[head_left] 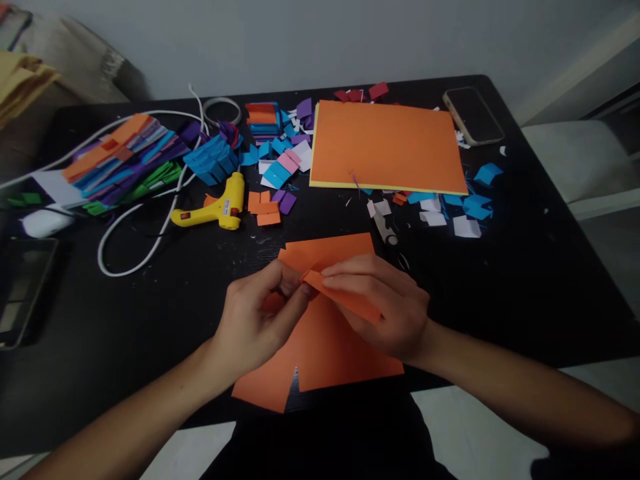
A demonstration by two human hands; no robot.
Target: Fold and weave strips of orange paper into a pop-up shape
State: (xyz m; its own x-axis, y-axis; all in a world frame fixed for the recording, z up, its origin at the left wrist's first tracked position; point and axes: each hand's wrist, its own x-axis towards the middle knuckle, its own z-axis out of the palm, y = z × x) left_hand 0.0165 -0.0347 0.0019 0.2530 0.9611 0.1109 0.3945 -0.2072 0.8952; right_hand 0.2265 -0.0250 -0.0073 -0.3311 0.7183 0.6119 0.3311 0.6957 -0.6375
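Observation:
Both my hands grip one narrow folded strip of orange paper (350,299) above the table's front half. My left hand (263,310) pinches its left end between thumb and fingers. Around the strip's longer part, my right hand (387,303) has its fingers on top and its thumb hidden beneath. Under my hands lies a larger orange sheet (335,360), with another orange piece (267,383) beside it at the lower left; a narrow gap parts them at the front. Just beyond my right hand are scissors (387,233), partly hidden.
A yellow glue gun (217,207) lies left of centre, near a looping white cable (103,250). Stacks of coloured folded paper (125,157) stand at the back left. Behind my hands rests a pile of orange sheets (387,147), with paper scraps around it and a phone (475,117) beside it.

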